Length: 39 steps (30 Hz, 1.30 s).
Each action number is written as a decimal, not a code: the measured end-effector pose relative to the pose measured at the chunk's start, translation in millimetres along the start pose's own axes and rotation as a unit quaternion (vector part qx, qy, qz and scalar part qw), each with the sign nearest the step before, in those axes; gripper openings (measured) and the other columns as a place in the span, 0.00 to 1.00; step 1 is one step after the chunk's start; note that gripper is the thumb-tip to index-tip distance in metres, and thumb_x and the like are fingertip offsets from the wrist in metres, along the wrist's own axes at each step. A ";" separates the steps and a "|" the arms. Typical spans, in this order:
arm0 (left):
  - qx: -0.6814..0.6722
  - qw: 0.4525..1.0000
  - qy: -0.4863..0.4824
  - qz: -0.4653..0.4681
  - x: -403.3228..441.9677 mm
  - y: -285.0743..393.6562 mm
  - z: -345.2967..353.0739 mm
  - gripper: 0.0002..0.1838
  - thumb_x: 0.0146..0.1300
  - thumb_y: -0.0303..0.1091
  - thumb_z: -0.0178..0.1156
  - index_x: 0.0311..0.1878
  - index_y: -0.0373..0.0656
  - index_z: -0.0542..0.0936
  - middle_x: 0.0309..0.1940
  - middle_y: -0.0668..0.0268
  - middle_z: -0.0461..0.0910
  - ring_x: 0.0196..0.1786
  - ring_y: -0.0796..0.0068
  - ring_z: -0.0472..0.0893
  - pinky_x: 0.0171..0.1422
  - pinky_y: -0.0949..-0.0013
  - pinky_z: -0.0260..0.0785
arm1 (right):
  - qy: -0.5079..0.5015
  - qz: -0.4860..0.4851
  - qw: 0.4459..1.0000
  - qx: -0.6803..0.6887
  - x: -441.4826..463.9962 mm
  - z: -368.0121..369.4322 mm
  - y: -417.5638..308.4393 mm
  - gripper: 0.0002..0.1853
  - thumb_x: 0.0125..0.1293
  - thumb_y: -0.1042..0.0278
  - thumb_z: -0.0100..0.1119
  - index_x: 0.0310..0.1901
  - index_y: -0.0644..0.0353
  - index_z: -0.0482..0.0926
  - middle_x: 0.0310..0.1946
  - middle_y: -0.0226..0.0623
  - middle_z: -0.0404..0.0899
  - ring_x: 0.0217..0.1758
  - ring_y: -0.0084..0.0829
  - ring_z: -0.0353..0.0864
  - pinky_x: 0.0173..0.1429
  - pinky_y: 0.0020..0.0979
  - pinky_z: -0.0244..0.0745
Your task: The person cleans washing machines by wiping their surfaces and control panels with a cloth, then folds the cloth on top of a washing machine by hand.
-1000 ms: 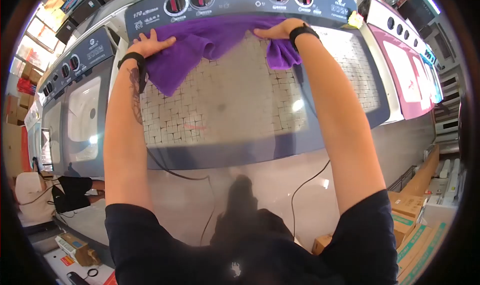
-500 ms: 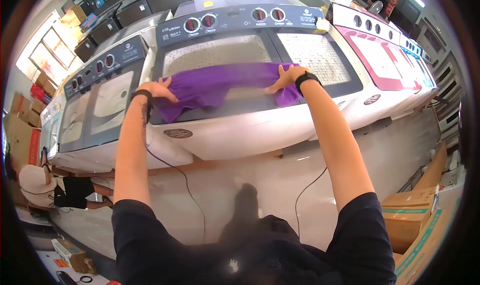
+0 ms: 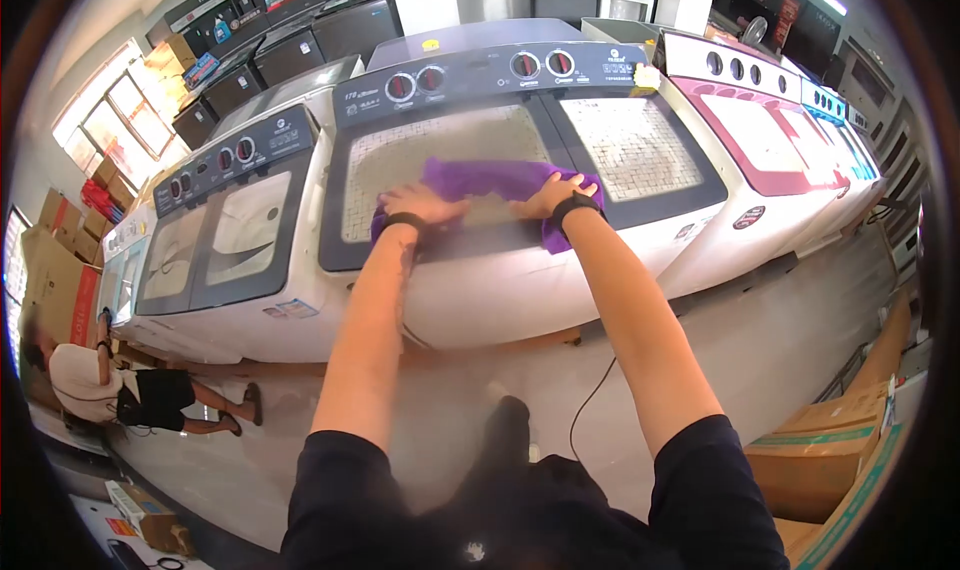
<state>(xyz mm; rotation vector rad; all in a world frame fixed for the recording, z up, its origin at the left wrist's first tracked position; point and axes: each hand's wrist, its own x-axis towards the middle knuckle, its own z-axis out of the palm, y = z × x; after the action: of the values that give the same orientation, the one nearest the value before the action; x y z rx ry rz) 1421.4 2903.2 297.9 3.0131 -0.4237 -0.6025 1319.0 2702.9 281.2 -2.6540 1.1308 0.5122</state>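
A purple cloth (image 3: 490, 177) lies bunched across the front part of a twin-tub washing machine's dark-framed lid (image 3: 455, 135). My left hand (image 3: 422, 206) grips the cloth near its left end, palm down, with the thumb pointing inward. At the other end, my right hand (image 3: 556, 194) is closed on the cloth, its fingers over the top and some fabric hanging below the wrist. A haze blurs the middle between my hands. The machine's control panel (image 3: 480, 78), with its round knobs, stands behind the cloth.
Another washing machine (image 3: 235, 215) stands on the left and a pink-lidded one (image 3: 755, 135) on the right. A person (image 3: 140, 395) is at the lower left. Cardboard boxes (image 3: 815, 460) are at the lower right; a black cable (image 3: 592, 400) trails down to the floor.
My left hand has moved right, towards my right hand, gathering the cloth into a shorter span. The view has shifted a little, and the person at the left has moved slightly.
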 end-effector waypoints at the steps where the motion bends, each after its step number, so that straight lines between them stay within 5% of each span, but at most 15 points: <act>1: -0.002 1.000 0.015 0.005 12.9 -2.4 -2.6 0.72 0.44 0.85 0.55 0.78 0.32 0.48 0.77 0.34 0.43 0.78 0.27 0.41 0.80 0.38 0.39 | -0.007 -0.012 1.000 0.006 8.7 -10.0 -0.3 0.68 0.49 0.14 0.50 0.79 0.58 0.41 0.80 0.57 0.37 0.83 0.56 0.35 0.81 0.56 0.31; 7: -0.018 0.998 0.062 -0.024 99.7 -14.9 -10.6 0.71 0.46 0.86 0.51 0.78 0.32 0.50 0.77 0.35 0.45 0.80 0.36 0.43 0.81 0.42 0.31 | -0.012 0.017 1.000 0.020 59.4 -45.3 -33.6 0.70 0.46 0.11 0.50 0.79 0.58 0.40 0.80 0.57 0.36 0.83 0.57 0.35 0.82 0.53 0.31; 11: -0.081 0.991 0.085 -0.060 148.3 -11.9 -34.6 0.72 0.40 0.83 0.60 0.77 0.33 0.53 0.77 0.38 0.49 0.80 0.36 0.39 0.81 0.39 0.33 | 0.021 0.018 0.999 0.041 118.2 -60.7 -61.8 0.70 0.45 0.11 0.51 0.80 0.56 0.42 0.80 0.56 0.38 0.83 0.57 0.36 0.82 0.52 0.34; 12: -0.024 0.996 0.060 -0.068 151.6 -7.7 -50.1 0.74 0.38 0.88 0.55 0.79 0.39 0.52 0.78 0.39 0.46 0.80 0.37 0.46 0.81 0.44 0.41 | 0.016 0.011 1.000 0.025 129.5 -65.8 -69.3 0.70 0.45 0.11 0.51 0.79 0.56 0.44 0.79 0.56 0.40 0.83 0.57 0.37 0.82 0.52 0.34; 14: -0.023 0.996 0.035 -0.072 168.6 -7.0 -71.5 0.75 0.35 0.87 0.59 0.78 0.39 0.54 0.77 0.40 0.49 0.80 0.41 0.49 0.80 0.47 0.45 | 0.006 -0.001 1.000 -0.005 151.4 -85.1 -84.1 0.69 0.44 0.11 0.52 0.79 0.56 0.46 0.79 0.56 0.45 0.82 0.56 0.40 0.81 0.52 0.36; 15: -0.030 0.996 0.033 -0.076 179.5 -8.2 -77.4 0.75 0.34 0.87 0.59 0.78 0.38 0.54 0.77 0.40 0.50 0.80 0.42 0.50 0.80 0.48 0.46 | -0.045 -0.120 0.992 -0.016 194.7 -89.9 -79.9 0.70 0.43 0.11 0.53 0.79 0.57 0.49 0.78 0.55 0.51 0.82 0.54 0.43 0.81 0.52 0.38; 17: -0.043 0.995 0.028 -0.082 200.1 -10.5 -86.9 0.76 0.31 0.87 0.61 0.77 0.38 0.55 0.76 0.40 0.52 0.80 0.44 0.51 0.80 0.49 0.47 | -0.030 -0.101 0.994 -0.011 209.6 -98.6 -89.6 0.71 0.41 0.11 0.55 0.78 0.58 0.50 0.77 0.53 0.52 0.82 0.52 0.45 0.81 0.52 0.40; 22: -0.033 0.995 0.025 -0.092 236.2 -8.7 -95.1 0.76 0.33 0.88 0.59 0.77 0.36 0.54 0.76 0.38 0.51 0.80 0.41 0.47 0.80 0.43 0.44 | 0.046 0.013 0.998 0.033 202.7 -114.4 -113.4 0.72 0.39 0.11 0.58 0.77 0.59 0.52 0.77 0.52 0.52 0.81 0.51 0.50 0.80 0.51 0.45; 27: -0.124 0.976 0.102 -0.150 246.2 -1.0 -71.6 0.72 0.42 0.84 0.57 0.79 0.38 0.50 0.79 0.42 0.40 0.81 0.36 0.35 0.78 0.35 0.38 | -0.054 -0.077 0.996 0.007 240.8 -121.8 -111.1 0.70 0.43 0.09 0.53 0.78 0.57 0.49 0.78 0.57 0.46 0.81 0.55 0.46 0.80 0.51 0.44; 30: -0.101 0.982 0.114 -0.114 244.3 -8.5 -61.1 0.71 0.42 0.86 0.55 0.80 0.40 0.49 0.80 0.42 0.40 0.81 0.37 0.36 0.77 0.34 0.41 | 0.033 -0.024 0.998 0.038 242.7 -89.7 -110.0 0.72 0.44 0.11 0.53 0.79 0.59 0.39 0.80 0.51 0.38 0.83 0.59 0.30 0.75 0.72 0.29; 31: -0.091 0.985 0.108 -0.100 238.3 -11.4 -58.6 0.70 0.43 0.86 0.54 0.80 0.42 0.48 0.80 0.44 0.40 0.81 0.36 0.36 0.77 0.33 0.40 | 0.005 -0.030 0.999 -0.033 226.1 -94.7 -106.6 0.71 0.44 0.07 0.44 0.79 0.57 0.42 0.80 0.54 0.36 0.84 0.48 0.35 0.81 0.49 0.39; 39: -0.109 0.973 0.131 -0.154 136.5 -9.5 -19.6 0.66 0.48 0.84 0.52 0.80 0.43 0.50 0.79 0.42 0.41 0.79 0.31 0.37 0.77 0.32 0.40 | -0.007 -0.080 0.993 -0.085 132.2 -75.0 -59.6 0.72 0.42 0.08 0.49 0.80 0.54 0.43 0.79 0.54 0.45 0.81 0.52 0.47 0.80 0.46 0.48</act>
<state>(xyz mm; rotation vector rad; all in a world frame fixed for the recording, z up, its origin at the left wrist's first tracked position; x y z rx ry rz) 1552.5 2874.8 264.4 2.9022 0.1179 -0.2355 1465.0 2632.8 301.3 -2.8503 0.8955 0.6216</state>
